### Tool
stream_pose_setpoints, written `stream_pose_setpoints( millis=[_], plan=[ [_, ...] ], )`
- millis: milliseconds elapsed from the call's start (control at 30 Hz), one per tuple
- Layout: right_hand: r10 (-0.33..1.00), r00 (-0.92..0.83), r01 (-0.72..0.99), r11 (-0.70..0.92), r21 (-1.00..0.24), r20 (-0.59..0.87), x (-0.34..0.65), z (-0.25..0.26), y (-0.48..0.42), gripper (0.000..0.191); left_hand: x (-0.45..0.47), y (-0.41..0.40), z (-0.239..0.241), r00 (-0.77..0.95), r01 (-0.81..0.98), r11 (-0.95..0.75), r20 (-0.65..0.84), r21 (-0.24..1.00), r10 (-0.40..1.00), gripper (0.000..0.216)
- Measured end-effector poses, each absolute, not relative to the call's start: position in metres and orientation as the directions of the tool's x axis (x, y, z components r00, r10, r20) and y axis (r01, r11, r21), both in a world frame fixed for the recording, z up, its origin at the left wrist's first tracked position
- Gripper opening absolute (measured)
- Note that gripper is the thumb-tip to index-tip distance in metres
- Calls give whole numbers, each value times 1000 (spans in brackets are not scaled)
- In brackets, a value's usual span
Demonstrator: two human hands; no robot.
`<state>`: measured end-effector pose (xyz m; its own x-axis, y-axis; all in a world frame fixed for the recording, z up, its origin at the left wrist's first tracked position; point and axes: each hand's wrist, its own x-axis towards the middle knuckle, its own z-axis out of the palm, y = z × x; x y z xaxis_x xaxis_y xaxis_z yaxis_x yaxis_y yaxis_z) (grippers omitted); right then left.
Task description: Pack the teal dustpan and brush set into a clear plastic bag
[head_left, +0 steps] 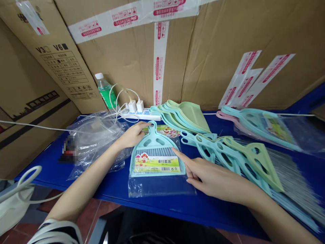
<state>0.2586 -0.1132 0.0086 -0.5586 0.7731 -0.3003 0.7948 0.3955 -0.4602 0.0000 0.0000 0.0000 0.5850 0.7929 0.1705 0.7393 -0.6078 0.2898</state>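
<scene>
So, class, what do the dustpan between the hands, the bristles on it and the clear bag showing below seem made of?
Dustpan: probably moulded plastic, satin, evenly coloured with rounded edges.
Bristles: likely synthetic fibre, matt, fine straight strands.
Clear bag: apparently plastic film, glossy, creased with highlights.

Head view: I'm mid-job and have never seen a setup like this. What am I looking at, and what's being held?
There is no machine here: these are one person's bare hands, seen by a camera worn on the head, looking forward and down. On the blue table, a dustpan-and-brush set lies on or in a clear bag. The left hand is at its handle; the right hand points at its right side. Whether either grips firmly, I can't tell. Stacked dustpans lie behind, loose brushes to the right, crumpled plastic to the left.
</scene>
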Motion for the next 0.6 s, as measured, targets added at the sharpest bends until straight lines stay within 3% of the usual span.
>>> stream_pose_setpoints(
  millis=[300, 400, 500, 600],
  plan=[
    [783, -579, 782, 455, -425, -227, 259, 4, -113, 76, 6, -4, -1, 613, 743, -635, 166, 210, 773, 43],
    [796, -594, 774, 528, -348, -113, 254, 2, -112, 63, 4, -18, 8, 607, 751, -640, 212, 163, 766, 38],
    [777, -629, 728, 579, -368, -23, 250, 3, -111, 45, 2, -35, 20, 691, 680, -729, 268, 76, 672, 34],
    [754, -656, 692, 610, -387, 16, 247, 6, -111, 28, 4, -50, 29, 785, 569, -815, 225, 108, 578, 28]
  ],
)
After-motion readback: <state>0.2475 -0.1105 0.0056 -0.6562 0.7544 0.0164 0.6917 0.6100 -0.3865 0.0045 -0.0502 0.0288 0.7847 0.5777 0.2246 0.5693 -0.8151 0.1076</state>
